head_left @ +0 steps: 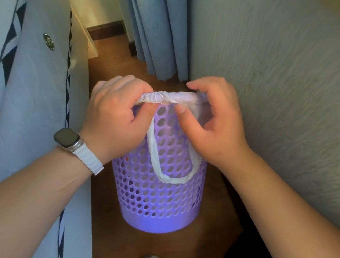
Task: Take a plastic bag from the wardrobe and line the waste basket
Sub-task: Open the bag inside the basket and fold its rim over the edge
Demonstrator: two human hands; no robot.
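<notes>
Crouching over the lilac waste basket point(155, 195), which stands on the wooden floor point(124, 244) in the narrow gap between the bed point(27, 84) and the textured wall point(283, 80), the person has both hands at its rim, where the white plastic bag point(169, 99) is bunched and rolled over the near edge. The left hand point(113, 117), a watch point(67, 137) on its wrist, has thumb and fingers pressed together on the crumpled roll at the left of the rim; the right hand point(212, 122) pinches the same roll a little to the right, thumb on the near side and fingers curled over the top. One handle loop point(165, 178) of the bag hangs loose down the outside of the perforated wall. The film looks thin, soft and very light, so it should gather and crease readily, slide under dry fingers, and probably tear if dragged hard over the rim. The basket looks light and fairly stiff, likely to tip or skid if pulled from one side only. The sensible hold is the doubled, rolled edge, taken at two points apart and eased outward and down, rather than the single thin layer or the dangling loop. How far the bag reaches inside cannot be told
</notes>
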